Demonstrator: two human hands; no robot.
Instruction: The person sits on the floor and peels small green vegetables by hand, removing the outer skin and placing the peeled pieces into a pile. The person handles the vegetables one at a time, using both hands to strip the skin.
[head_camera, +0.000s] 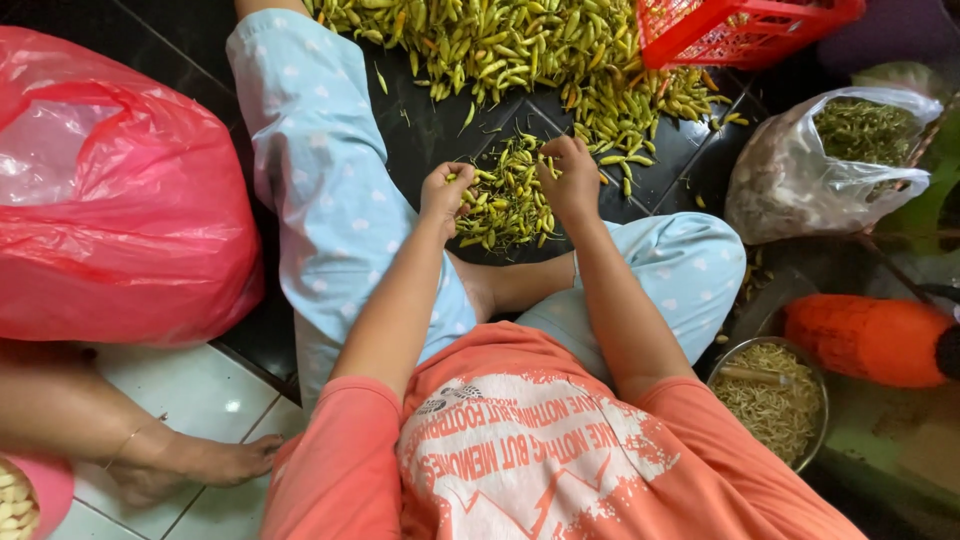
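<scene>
Chilies (508, 205), small, slender, yellow-green, heaped.

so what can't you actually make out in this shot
Head view only:
- What the left hand pinches: its curled fingers hide it.
- What the right hand grips: its back covers it.
- Red basket: cut off by the top edge.
- Metal bowl contents: too small to identify.

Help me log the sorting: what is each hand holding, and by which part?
The left hand is closed on a few green chilies, gripped around their middles. The right hand is curled over the small chili pile; what it grips cannot be told.
</scene>
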